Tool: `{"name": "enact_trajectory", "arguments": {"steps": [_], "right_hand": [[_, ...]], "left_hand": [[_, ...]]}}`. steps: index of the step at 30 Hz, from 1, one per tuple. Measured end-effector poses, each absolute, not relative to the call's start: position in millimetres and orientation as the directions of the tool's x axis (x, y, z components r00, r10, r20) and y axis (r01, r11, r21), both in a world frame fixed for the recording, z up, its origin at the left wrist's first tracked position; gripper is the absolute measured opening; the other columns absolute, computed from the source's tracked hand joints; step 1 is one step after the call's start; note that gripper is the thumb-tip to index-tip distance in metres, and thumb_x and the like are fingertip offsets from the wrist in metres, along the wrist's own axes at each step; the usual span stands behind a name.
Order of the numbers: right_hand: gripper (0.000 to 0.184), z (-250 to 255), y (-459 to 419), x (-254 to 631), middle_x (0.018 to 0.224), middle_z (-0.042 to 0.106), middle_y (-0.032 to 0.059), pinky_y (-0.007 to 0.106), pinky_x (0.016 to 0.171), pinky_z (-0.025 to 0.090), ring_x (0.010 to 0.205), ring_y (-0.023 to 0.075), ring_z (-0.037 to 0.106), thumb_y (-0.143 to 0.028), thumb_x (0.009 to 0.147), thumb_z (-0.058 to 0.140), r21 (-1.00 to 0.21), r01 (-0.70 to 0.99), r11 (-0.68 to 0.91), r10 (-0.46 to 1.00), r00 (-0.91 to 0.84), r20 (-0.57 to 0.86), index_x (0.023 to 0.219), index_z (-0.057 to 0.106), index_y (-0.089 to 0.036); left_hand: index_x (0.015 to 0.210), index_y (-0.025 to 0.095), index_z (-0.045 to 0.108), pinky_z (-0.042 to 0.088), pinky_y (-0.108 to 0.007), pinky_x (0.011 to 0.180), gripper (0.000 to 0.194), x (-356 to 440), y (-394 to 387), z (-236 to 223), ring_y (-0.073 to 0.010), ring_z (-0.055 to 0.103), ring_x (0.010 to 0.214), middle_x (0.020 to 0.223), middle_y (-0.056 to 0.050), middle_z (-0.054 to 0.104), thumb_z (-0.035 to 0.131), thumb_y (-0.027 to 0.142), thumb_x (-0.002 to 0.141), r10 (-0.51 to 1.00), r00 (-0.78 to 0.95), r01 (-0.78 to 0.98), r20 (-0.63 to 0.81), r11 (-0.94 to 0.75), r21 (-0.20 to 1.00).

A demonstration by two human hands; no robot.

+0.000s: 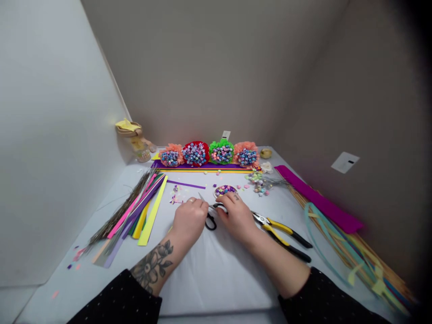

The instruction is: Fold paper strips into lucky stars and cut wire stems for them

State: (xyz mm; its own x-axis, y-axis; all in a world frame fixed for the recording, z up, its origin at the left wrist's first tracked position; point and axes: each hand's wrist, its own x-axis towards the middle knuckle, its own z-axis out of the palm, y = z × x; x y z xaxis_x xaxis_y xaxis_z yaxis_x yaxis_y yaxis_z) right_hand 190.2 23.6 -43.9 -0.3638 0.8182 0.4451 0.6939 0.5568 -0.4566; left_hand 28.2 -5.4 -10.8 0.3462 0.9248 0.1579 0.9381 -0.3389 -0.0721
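Note:
My left hand [190,219] is closed, its fingers curled with the tips turned away from view. Facing it across a narrow gap, my right hand [237,219] is also closed, thumb and fingers drawn together. Anything small inside either hand is hidden. Black-handled scissors [211,222] show between the two hands, blades pointing away to the left; whether the right fingers touch a handle I cannot tell. Just beyond the right hand is a round dish [216,194] of small colourful folded paper pieces. Yellow-and-black pliers [278,228] lie open beside the right wrist.
Paper strips [151,216] and thin wire stems [114,216] lie left. Several paper-star bouquets [195,153] line the back. Loose stars on stems [258,181], a magenta sheet [317,198] and long sticks [357,247] lie right. A jar [141,153] stands back left, near the wall.

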Motion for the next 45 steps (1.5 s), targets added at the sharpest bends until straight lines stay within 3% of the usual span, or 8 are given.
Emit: {"name": "enact_trajectory", "arguments": {"steps": [9,14,19,24,28,32,38,45], "right_hand": [[0.016,-46.6,20.0,184.5,0.076,0.06,0.0078,0.028,0.059,0.036,0.073,0.0205,0.051,-0.014,0.079,0.05,-0.289,0.8,0.526,0.806,-0.36,0.471,0.067,0.057,-0.021],[0.014,-45.9,21.6,184.8,0.058,0.056,-0.0005,0.024,0.057,0.036,0.056,0.0136,0.049,-0.017,0.077,0.049,-0.637,0.657,0.404,0.9,-0.161,0.405,0.063,0.054,-0.02],[0.01,-46.6,26.6,178.9,0.055,0.054,-0.0027,0.023,0.053,0.037,0.053,0.0126,0.048,-0.026,0.072,0.056,-0.96,0.254,0.12,0.992,-0.008,0.122,0.065,0.054,-0.019],[0.01,-49.4,27.8,174.7,0.053,0.05,-0.005,0.022,0.048,0.033,0.049,0.0105,0.043,-0.027,0.068,0.056,-0.983,0.179,0.046,0.997,-0.066,0.035,0.064,0.052,-0.019],[0.009,-45.9,24.0,173.5,0.049,0.046,-0.0062,0.022,0.047,0.03,0.048,0.0102,0.04,-0.021,0.065,0.053,-0.93,0.354,0.096,0.993,-0.099,0.065,0.058,0.048,-0.02],[0.013,-39.5,22.3,172.0,0.05,0.042,-0.0069,0.022,0.048,0.029,0.048,0.0104,0.038,-0.023,0.068,0.053,-0.958,0.275,0.08,0.997,-0.002,0.083,0.06,0.044,-0.021],[0.015,-38.6,19.7,167.5,0.049,0.041,-0.0082,0.02,0.043,0.023,0.044,0.0072,0.031,-0.027,0.069,0.058,-0.991,-0.115,-0.07,0.989,-0.136,-0.054,0.065,0.045,-0.02],[0.008,-42.5,20.4,169.4,0.048,0.044,-0.0071,0.019,0.041,0.019,0.042,0.0049,0.03,-0.021,0.066,0.06,-0.972,-0.189,-0.138,0.981,-0.161,-0.108,0.063,0.054,-0.017]], "left_hand": [[0.086,0.015,0.062,0.045,-0.033,0.07,0.013,33.7,-12.0,-7.4,-0.0253,0.056,0.088,0.084,-0.01,0.064,0.049,0.011,0.083,0.917,0.365,0.931,0.163,-0.364,-0.039],[0.085,0.016,0.063,0.044,-0.03,0.073,0.018,34.7,-7.2,-17.4,-0.022,0.057,0.087,0.082,-0.009,0.063,0.046,0.015,0.087,0.923,0.316,0.942,0.22,-0.333,0.044],[0.082,0.016,0.064,0.045,-0.029,0.073,0.02,34.5,3.2,-28.7,-0.0181,0.06,0.077,0.08,-0.007,0.066,0.045,0.019,0.086,0.942,0.213,0.887,0.261,-0.298,0.353],[0.078,0.018,0.065,0.046,-0.027,0.074,0.014,33.4,8.7,-31.7,-0.0163,0.062,0.076,0.079,-0.004,0.068,0.05,0.018,0.081,0.925,0.038,0.776,0.379,-0.267,0.572],[0.083,0.018,0.064,0.046,-0.028,0.077,0.015,32.3,8.2,-31.0,-0.0176,0.063,0.082,0.084,-0.005,0.069,0.049,0.018,0.082,0.892,0.046,0.803,0.45,-0.301,0.514],[0.078,0.018,0.064,0.046,-0.029,0.076,0.015,33.5,8.6,-31.1,-0.018,0.063,0.078,0.08,-0.006,0.068,0.049,0.02,0.082,0.917,0.041,0.804,0.397,-0.266,0.532],[0.078,0.016,0.062,0.047,-0.023,0.056,0.01,40.5,11.7,-31.8,-0.013,0.061,0.057,0.067,-0.001,0.066,0.056,0.023,0.074,0.99,-0.134,0.334,0.045,0.003,0.943],[0.077,0.014,0.062,0.048,-0.02,0.056,0.019,42.8,10.7,-38.1,-0.0091,0.06,0.056,0.066,0.0,0.065,0.067,0.029,0.067,0.983,-0.123,-0.106,-0.139,0.126,0.986]]}}
